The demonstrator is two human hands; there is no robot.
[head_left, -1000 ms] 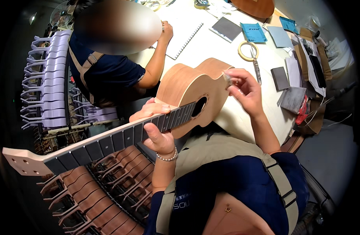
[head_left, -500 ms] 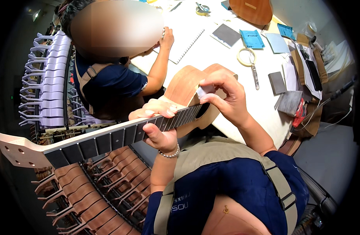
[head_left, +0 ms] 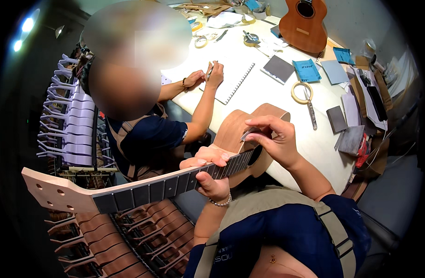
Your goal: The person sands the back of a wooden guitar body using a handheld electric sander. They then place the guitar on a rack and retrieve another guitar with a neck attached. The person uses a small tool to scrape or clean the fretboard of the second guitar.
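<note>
I count two guitars: the pale guitar (head_left: 175,184) across my lap and the red-brown guitar (head_left: 301,34) at the far end of the tabletop (head_left: 286,160). My left fingers (head_left: 211,156) wrap the neck near the body; my right fingers (head_left: 270,121) pinch one small greyish piece (head_left: 246,134) by the body's upper edge, though I can't tell whether it touches the wood. Four holes pierce the headstock (head_left: 53,192). One co-worker (head_left: 147,132) sits to my left, beside one spiral notebook (head_left: 233,76). The tabletop is white, with one tape ring (head_left: 296,98) near its right side. Lilac pronged pieces (head_left: 78,125) stand in a row at left, brown ones (head_left: 106,236) below. My guitar's wood looks bare and matt, its fretboard (head_left: 129,196) dark, its sides curved.
</note>
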